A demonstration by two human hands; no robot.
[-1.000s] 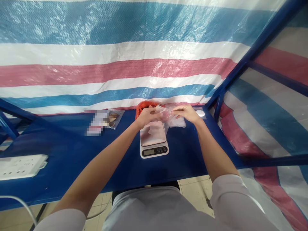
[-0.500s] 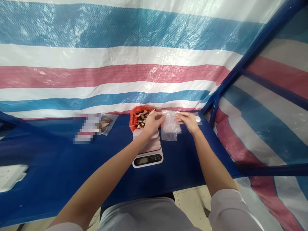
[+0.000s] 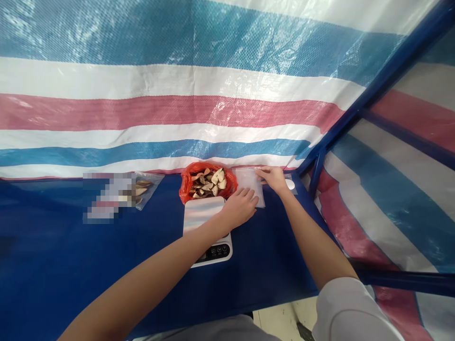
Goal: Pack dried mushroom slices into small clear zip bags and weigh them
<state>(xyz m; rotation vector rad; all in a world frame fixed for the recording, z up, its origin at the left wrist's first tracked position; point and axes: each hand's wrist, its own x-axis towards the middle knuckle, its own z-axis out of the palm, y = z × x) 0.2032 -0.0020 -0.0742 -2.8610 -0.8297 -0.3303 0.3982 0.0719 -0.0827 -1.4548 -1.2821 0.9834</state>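
Note:
A small stack of clear plastic bags lies on the blue table, right of a red plastic bag full of dried brown-and-cream slices. My left hand lies with fingers stretched across the lower left part of the clear bags. At their upper right edge, my right hand pinches a clear bag between thumb and fingers. Below the red bag stands a white kitchen scale with nothing on its plate. My left hand and forearm cover its right side and part of its display.
To the left lies a clear bag of slices beside a blurred-out patch. A white round item is right of my right hand. Striped sheeting hangs behind the blue table, and a blue frame post rises at right.
The clear bags, held up between both hands before, now lie flatter. My left hand has moved down and right, uncovering the slices. The view has shifted slightly.

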